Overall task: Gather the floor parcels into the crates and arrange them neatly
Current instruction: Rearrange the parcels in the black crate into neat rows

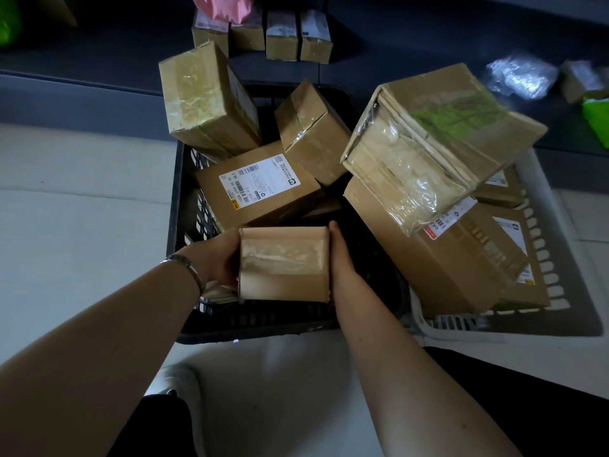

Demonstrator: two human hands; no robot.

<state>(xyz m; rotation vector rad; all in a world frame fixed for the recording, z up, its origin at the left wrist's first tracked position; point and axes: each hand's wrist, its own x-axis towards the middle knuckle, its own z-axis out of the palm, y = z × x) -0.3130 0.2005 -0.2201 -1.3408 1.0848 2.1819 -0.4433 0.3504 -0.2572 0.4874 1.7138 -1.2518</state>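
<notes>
A small taped cardboard parcel [284,263] sits at the near end of the black crate [260,319], clamped between my left hand [217,258] on its left side and my right hand [341,255] on its right. Behind it in the black crate lie a labelled parcel [257,184], a tall leaning parcel [207,98] and a smaller tilted one [311,131]. The white crate [540,291] to the right holds a large flat parcel [441,255] with a big taped box [435,140] tipped on top.
A row of small parcels [281,34] stands on the dark mat beyond the crates, with a pink bag [224,6] over them. At the far right lie a clear plastic bag [520,75], a small parcel [578,79] and a green bag [596,118]. My shoe [183,384] is on the pale floor.
</notes>
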